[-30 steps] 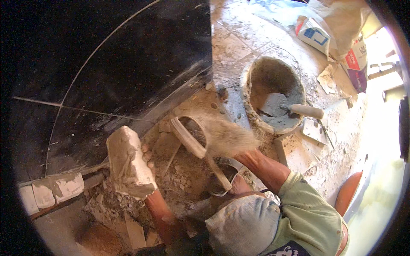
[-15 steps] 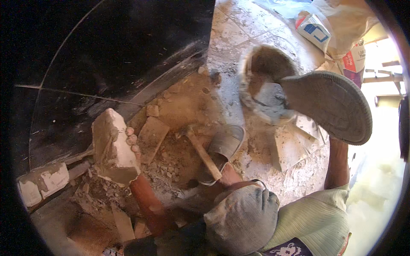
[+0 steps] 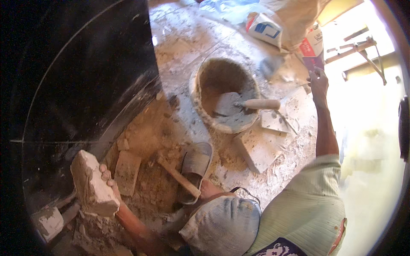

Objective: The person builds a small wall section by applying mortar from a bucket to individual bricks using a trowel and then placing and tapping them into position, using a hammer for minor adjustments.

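From the head camera, I see the left hand (image 3: pixel 106 176) at the lower left of the frame, its fingers wrapped around the right-hand edge of a pale block (image 3: pixel 94 183). The block is held tilted, with greyish mortar smeared over its face. Over at the right of the frame, the right hand (image 3: pixel 318 81) is raised at the end of an outstretched arm, released, its fingers parted and loosely bent. A blurred grey thing (image 3: pixel 271 66) shows to its left, apart from it and too smeared for me to name.

In the upper middle, a mortar-crusted bucket (image 3: pixel 195 91) holds grey mix and a trowel (image 3: pixel 228 103), whose handle juts over the rim toward the right. A dusty slab (image 3: pixel 257 148) lies just below and right of the bucket. Near the lower middle there's a slippered foot (image 3: pixel 197 157), with a wooden-handled hammer (image 3: pixel 177 176) slanting across the slipper in my line of sight. Left of that, a flat brick (image 3: pixel 127 170) sits in the dirt. A dark panel (image 3: pixel 85 77) fills the upper left.
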Motion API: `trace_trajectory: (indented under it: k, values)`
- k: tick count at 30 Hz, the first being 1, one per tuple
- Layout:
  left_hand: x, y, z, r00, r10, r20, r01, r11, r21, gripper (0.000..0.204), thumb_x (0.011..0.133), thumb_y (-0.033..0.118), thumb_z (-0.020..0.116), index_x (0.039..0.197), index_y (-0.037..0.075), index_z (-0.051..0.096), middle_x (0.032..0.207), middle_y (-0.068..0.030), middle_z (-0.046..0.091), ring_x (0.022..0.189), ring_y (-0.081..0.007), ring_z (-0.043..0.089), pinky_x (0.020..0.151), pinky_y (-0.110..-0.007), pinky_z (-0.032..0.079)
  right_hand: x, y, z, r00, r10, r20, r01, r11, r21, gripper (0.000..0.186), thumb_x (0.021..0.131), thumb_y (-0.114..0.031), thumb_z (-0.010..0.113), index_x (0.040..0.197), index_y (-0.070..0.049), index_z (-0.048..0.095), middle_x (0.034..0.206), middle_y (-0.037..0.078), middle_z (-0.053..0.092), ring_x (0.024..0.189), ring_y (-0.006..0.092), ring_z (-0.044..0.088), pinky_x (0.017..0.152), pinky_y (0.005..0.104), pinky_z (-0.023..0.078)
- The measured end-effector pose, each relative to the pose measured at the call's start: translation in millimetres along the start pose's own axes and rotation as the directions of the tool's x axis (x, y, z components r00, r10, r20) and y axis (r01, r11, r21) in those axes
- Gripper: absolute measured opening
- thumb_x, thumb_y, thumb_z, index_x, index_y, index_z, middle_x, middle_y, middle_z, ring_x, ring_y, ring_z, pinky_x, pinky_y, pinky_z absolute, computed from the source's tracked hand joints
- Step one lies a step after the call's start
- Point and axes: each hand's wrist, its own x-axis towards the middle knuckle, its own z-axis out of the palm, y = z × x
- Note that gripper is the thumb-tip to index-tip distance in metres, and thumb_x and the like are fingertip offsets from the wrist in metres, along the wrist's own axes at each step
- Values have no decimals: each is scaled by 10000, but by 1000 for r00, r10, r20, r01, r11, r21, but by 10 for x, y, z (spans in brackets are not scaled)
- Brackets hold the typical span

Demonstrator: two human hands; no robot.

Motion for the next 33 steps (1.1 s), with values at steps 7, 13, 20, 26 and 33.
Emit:
trace_trajectory:
  k: [7,13,20,26,33]
  values:
    - [68,71,27,992,24,-120,-11,994,109,586,924,261,512,1364,-4,229,1169,-188,337,1010,-287,419,802,-422,465,-2196,-847,312,628,-734,259,718,674,172,292,803,-48,672,1083,-23,592,994,120,620,872,237,599,721,359,499]
    - [46,-30,145,988,128,-84,-117,985,124,654,925,276,529,1403,-16,192,1198,-218,343,1045,-316,445,860,-460,500,-3163,-718,1292,221,-694,686,676,615,405,554,852,-375,664,1260,-42,490,1128,181,531,1002,351,551,801,446,486]
    - [127,50,-88,993,-117,11,116,991,65,599,936,287,514,1366,-37,251,1185,-203,375,1049,-311,455,914,-468,500,-3121,-576,1633,133,-523,842,182,848,498,551,807,-402,687,1179,-20,551,1046,223,640,991,383,612,854,454,475]
    - [-298,154,-379,987,155,-43,-149,980,134,581,939,293,557,1339,-34,291,1206,-207,473,1149,-299,514,924,-399,543,-2802,-1414,475,425,-570,704,580,768,272,383,836,-152,656,1180,-11,567,1082,200,628,981,340,613,872,403,473]
    - [-80,31,-516,943,330,33,-327,908,262,620,887,494,563,1320,65,447,1207,-211,540,1027,-317,600,791,-452,574,-1939,-1086,-358,544,-603,583,634,751,185,293,890,-108,573,1140,45,595,1062,178,627,1027,285,580,927,372,436]
